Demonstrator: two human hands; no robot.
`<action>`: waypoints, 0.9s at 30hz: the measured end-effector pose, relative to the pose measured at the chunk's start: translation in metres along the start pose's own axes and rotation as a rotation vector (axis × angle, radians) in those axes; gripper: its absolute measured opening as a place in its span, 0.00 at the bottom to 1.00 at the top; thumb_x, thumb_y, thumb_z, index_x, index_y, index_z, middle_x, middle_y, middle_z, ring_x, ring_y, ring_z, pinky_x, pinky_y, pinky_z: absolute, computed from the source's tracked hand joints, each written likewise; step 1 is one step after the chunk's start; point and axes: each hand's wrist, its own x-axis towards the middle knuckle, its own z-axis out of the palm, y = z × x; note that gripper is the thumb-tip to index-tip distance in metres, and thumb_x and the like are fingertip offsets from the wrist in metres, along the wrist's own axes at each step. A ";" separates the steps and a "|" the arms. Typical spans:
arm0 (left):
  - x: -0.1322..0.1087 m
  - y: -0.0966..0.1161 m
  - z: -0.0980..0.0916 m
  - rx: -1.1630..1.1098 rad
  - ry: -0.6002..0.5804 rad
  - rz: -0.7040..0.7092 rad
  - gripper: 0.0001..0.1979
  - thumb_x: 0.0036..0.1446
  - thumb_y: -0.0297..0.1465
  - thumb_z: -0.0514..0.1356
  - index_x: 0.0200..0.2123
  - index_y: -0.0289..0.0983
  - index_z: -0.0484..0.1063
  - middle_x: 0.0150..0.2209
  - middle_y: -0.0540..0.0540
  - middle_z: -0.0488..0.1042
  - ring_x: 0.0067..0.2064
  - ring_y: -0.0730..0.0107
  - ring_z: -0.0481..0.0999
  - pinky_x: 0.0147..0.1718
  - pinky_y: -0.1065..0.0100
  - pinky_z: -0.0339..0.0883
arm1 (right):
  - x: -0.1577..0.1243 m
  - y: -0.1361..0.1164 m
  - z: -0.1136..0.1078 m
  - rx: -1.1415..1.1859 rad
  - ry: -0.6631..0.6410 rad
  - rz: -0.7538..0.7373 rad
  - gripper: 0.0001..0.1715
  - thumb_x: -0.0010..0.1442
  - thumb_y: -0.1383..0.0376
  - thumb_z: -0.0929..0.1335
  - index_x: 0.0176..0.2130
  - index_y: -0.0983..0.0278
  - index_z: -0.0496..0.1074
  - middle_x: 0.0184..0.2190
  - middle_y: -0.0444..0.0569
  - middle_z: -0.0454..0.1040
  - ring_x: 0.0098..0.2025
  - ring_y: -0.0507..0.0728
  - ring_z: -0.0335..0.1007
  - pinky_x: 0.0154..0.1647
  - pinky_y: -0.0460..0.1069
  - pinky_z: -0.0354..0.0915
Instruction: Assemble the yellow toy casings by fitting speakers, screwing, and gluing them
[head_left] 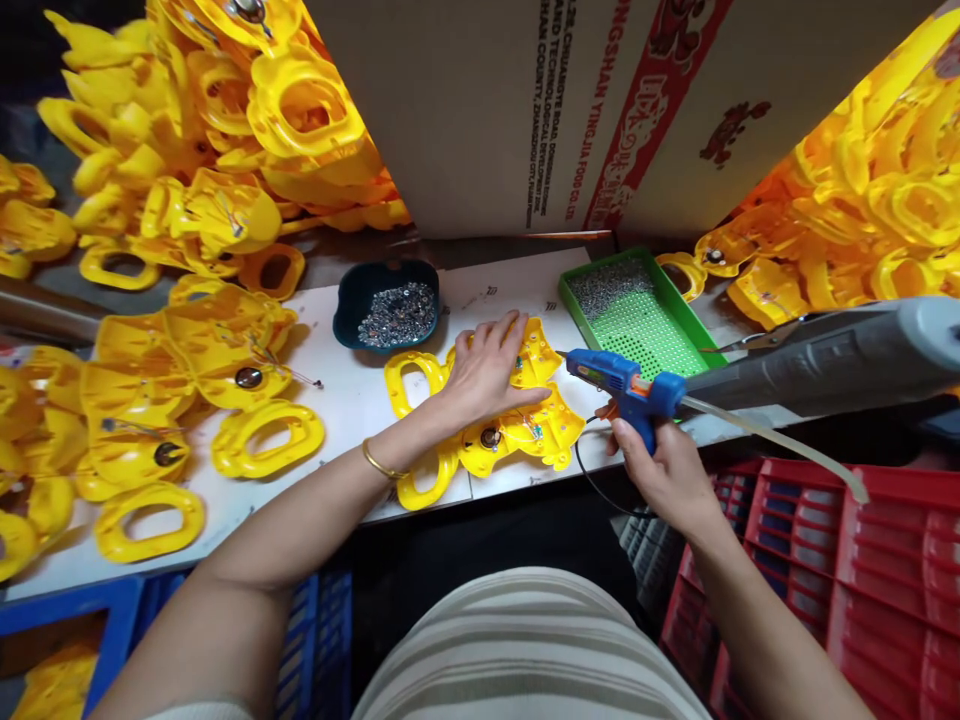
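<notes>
Wrapping round the handle of a blue plastic glue gun, the right hand's fingers were closed; the left hand lay spread over the yellow moulded-plastic shell halves on the white worktop. Shells looked light, stiff, probably slick: best held by outer rims, off the round metallic disc. Gun likely light; handle only, nozzle probably hot. Translucent glue stick trailed behind. Left palm hid part of the upper shell; trigger finger mostly obscured; couldn't tell nozzle contact.
</notes>
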 end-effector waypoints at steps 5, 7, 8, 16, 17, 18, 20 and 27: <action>-0.002 0.000 0.003 0.006 0.030 0.010 0.50 0.51 0.51 0.63 0.68 0.32 0.48 0.68 0.31 0.52 0.62 0.38 0.58 0.57 0.42 0.54 | 0.004 0.001 0.002 0.053 -0.062 0.062 0.29 0.60 0.44 0.60 0.28 0.64 0.71 0.15 0.45 0.65 0.18 0.54 0.63 0.20 0.48 0.57; -0.002 0.001 0.003 0.008 0.029 0.010 0.49 0.51 0.50 0.64 0.68 0.32 0.48 0.68 0.31 0.52 0.62 0.38 0.58 0.58 0.42 0.53 | 0.005 0.001 0.003 0.067 -0.068 0.078 0.29 0.59 0.44 0.60 0.28 0.64 0.72 0.14 0.44 0.64 0.18 0.54 0.62 0.20 0.48 0.56; -0.002 0.001 0.003 0.009 0.027 0.008 0.49 0.51 0.50 0.64 0.68 0.32 0.48 0.68 0.31 0.52 0.62 0.39 0.58 0.58 0.42 0.53 | 0.005 0.001 0.004 0.067 -0.065 0.078 0.29 0.59 0.44 0.60 0.27 0.64 0.71 0.14 0.44 0.65 0.18 0.54 0.62 0.20 0.48 0.57; -0.003 0.003 0.002 0.007 0.023 0.008 0.49 0.52 0.49 0.64 0.68 0.32 0.48 0.68 0.31 0.52 0.63 0.38 0.57 0.59 0.42 0.52 | 0.010 -0.001 0.005 0.055 -0.088 0.069 0.27 0.59 0.45 0.60 0.31 0.64 0.70 0.19 0.46 0.69 0.20 0.53 0.63 0.24 0.49 0.59; -0.003 0.003 0.002 0.007 0.027 0.012 0.48 0.52 0.49 0.64 0.68 0.32 0.48 0.68 0.31 0.52 0.63 0.39 0.57 0.59 0.42 0.52 | 0.011 -0.002 0.005 0.051 -0.093 0.073 0.27 0.59 0.45 0.60 0.31 0.64 0.70 0.20 0.46 0.70 0.21 0.54 0.64 0.25 0.49 0.59; -0.003 0.003 0.002 0.007 0.032 0.015 0.48 0.52 0.49 0.64 0.68 0.32 0.49 0.68 0.31 0.52 0.63 0.39 0.57 0.59 0.42 0.52 | 0.011 -0.002 0.005 0.048 -0.096 0.076 0.27 0.59 0.44 0.59 0.31 0.64 0.70 0.21 0.47 0.70 0.22 0.54 0.64 0.26 0.49 0.60; -0.003 0.003 0.004 0.014 0.046 0.027 0.48 0.51 0.49 0.64 0.67 0.32 0.49 0.68 0.31 0.53 0.62 0.39 0.57 0.59 0.42 0.51 | 0.011 -0.002 0.005 0.045 -0.098 0.074 0.27 0.59 0.44 0.59 0.31 0.64 0.69 0.22 0.48 0.71 0.23 0.55 0.66 0.28 0.50 0.60; -0.003 0.003 0.006 0.026 0.065 0.040 0.49 0.51 0.49 0.65 0.67 0.31 0.50 0.68 0.32 0.53 0.62 0.40 0.58 0.60 0.43 0.50 | 0.011 0.004 0.005 -0.001 -0.086 0.052 0.28 0.59 0.43 0.58 0.31 0.63 0.66 0.25 0.51 0.70 0.26 0.58 0.66 0.30 0.53 0.60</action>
